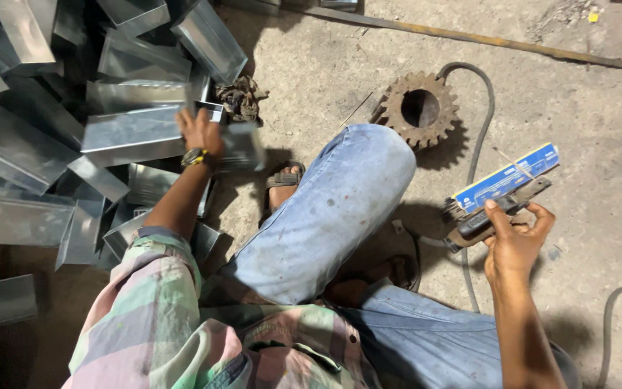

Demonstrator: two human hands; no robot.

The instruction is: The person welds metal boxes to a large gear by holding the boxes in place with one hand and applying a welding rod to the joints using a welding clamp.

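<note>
Left hand (199, 132) is out at ten o'clock, grip closed over the edge of a folded sheet-metal piece (134, 135) on top of the pile (30, 144), a watch (194, 156) on that wrist. The pile of shiny channel pieces fills the whole nine-to-eleven side of the floor (599, 122). Right hand (516, 241) sits at three o'clock, grip wrapped around the handle of a welding holder (480, 225), thumb pressed along the top. A blue box (507, 180) rides on top of the holder, tilted up toward two o'clock, a thin rod poking out beside it. A rusty gear (419, 108) lies flat on the floor at one o'clock, just beyond the knee (368, 155). A dark cable (478, 137) loops round the gear and runs down past the holder. A crumpled rag (241, 97) rests at twelve o'clock, right beside the pile. A sandalled foot (282, 184) peeks out near centre, between pile and knee.
</note>
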